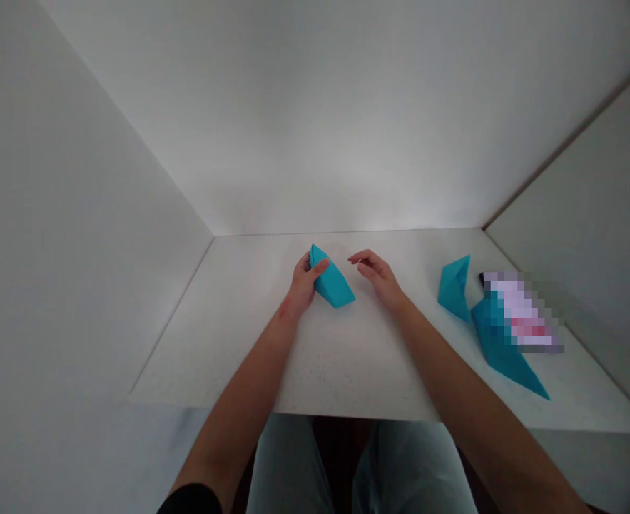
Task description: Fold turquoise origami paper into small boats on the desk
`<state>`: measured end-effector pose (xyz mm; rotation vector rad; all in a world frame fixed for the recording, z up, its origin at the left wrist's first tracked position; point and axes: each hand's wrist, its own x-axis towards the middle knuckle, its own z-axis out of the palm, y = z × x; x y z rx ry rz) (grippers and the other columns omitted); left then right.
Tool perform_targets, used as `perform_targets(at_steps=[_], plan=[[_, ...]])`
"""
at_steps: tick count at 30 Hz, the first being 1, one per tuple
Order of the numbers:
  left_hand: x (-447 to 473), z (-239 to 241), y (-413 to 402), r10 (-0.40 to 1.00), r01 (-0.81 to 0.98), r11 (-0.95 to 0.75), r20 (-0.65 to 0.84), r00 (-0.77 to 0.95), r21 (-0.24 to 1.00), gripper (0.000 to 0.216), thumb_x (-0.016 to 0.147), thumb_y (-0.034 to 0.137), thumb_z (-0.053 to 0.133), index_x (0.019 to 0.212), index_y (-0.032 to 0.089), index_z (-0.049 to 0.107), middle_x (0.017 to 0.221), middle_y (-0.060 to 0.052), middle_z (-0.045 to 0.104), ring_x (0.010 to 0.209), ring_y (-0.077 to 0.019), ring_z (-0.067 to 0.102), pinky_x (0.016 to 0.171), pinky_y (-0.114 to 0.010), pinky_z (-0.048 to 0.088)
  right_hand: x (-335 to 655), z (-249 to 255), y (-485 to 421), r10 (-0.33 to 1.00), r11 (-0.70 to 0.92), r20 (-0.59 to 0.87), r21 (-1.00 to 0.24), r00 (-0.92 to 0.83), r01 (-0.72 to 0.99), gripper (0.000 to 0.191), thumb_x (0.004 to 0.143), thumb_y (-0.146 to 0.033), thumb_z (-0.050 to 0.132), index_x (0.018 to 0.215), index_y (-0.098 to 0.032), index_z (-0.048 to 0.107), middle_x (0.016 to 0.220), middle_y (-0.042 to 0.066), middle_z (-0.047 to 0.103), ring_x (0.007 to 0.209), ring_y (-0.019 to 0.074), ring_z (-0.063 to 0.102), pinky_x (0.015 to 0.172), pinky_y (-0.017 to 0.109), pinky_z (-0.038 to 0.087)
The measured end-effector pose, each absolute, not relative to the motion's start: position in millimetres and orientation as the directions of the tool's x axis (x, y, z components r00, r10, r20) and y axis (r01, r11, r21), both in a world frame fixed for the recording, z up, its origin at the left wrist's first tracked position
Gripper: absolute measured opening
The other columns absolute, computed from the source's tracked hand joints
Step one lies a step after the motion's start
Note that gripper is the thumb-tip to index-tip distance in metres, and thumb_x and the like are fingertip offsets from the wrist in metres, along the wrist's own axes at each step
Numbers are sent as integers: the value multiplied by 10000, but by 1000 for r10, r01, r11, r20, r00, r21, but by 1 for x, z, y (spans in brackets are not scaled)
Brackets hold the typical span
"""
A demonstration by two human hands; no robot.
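A folded blue paper shape (334, 284) rests on the white table (347, 350) near the middle. My left hand (305, 282) grips its left end, thumb laid over the top edge. My right hand (376, 275) hovers just to the right of the paper, fingers loosely curved and apart, holding nothing and not touching the paper.
To the right stands a second folded blue paper shape (455, 288). Beyond it a larger blue sheet (507, 350) lies flat under a blurred object (523, 314). White walls close in the table at the left, back and right. My knees show below the front edge.
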<state>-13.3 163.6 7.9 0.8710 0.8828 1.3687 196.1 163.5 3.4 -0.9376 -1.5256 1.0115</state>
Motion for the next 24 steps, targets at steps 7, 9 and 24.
perform_targets(at_steps=[7,9,24], plan=[[-4,11,149,980,-425,99,-15,196,900,723,543,641,1019,956,186,638,788,15,638,685,-116,576,652,-250,480,182,4,157,917,158,184,-982,-353,-103,487,797,-678,854,964,-250,689,823,2,656,742,178,588,690,313,500],[-4,11,147,976,-434,110,-14,219,894,716,580,659,1000,974,187,633,808,8,640,708,-124,585,680,-264,489,181,3,154,902,106,152,-985,-405,-134,498,748,-655,906,896,-242,669,791,-9,648,695,161,569,650,299,484],[-15,4,162,967,-201,-235,249,50,951,646,915,800,616,685,200,670,1340,-108,683,1289,-310,622,1114,-457,492,208,10,157,689,678,671,-462,-274,572,115,887,-219,766,950,-314,785,1399,55,655,1261,332,551,1117,571,400]])
